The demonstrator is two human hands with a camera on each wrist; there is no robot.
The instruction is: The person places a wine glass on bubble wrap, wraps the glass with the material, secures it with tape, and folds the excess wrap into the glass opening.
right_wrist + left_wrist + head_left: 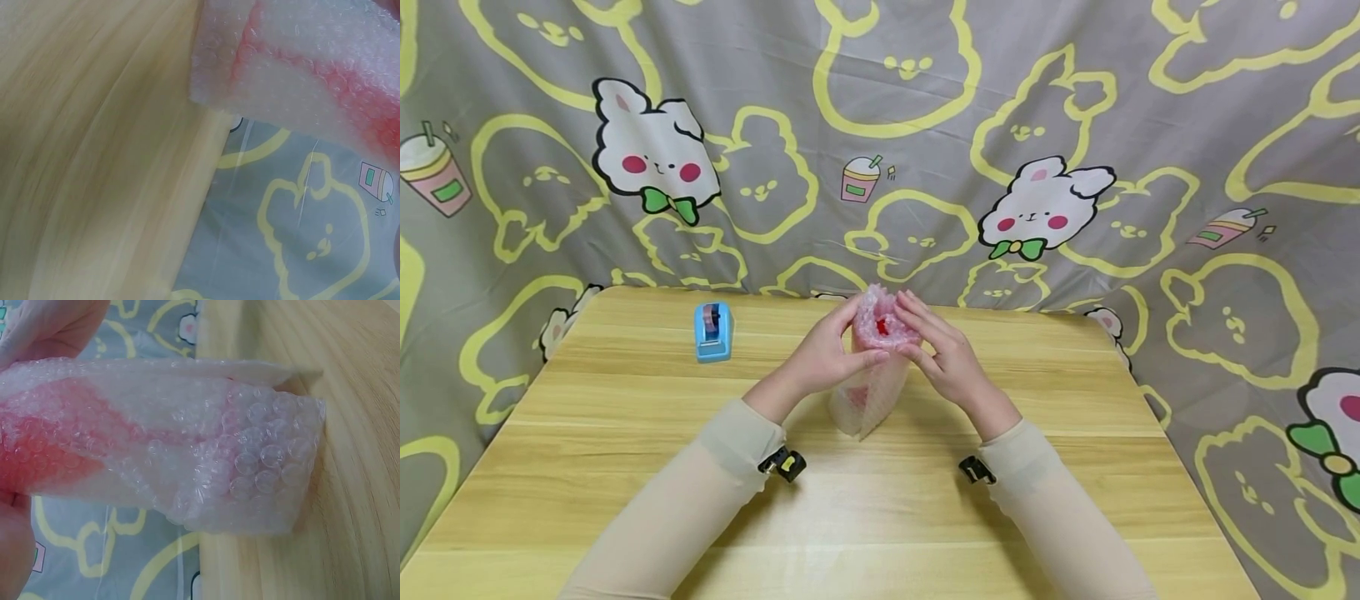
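A bundle of clear bubble wrap (886, 392) stands upright on the table between both hands. Through the wrap shows a red stemmed object (56, 450), wide at the top and thin below, with a pink line near the bottom like a foot. Its red top (882, 326) is visible inside the wrap's open upper end. My left hand (823, 350) grips the upper left side, thumb in front. On the upper right my right hand (951, 358) holds the wrap's rim between thumb and fingers. A loose wrap edge runs down the front.
A blue tape dispenser (712, 333) with a roll of tape stands at the back left of the wooden table (1075, 392). A grey patterned curtain (775, 75) hangs right behind the table and along its sides.
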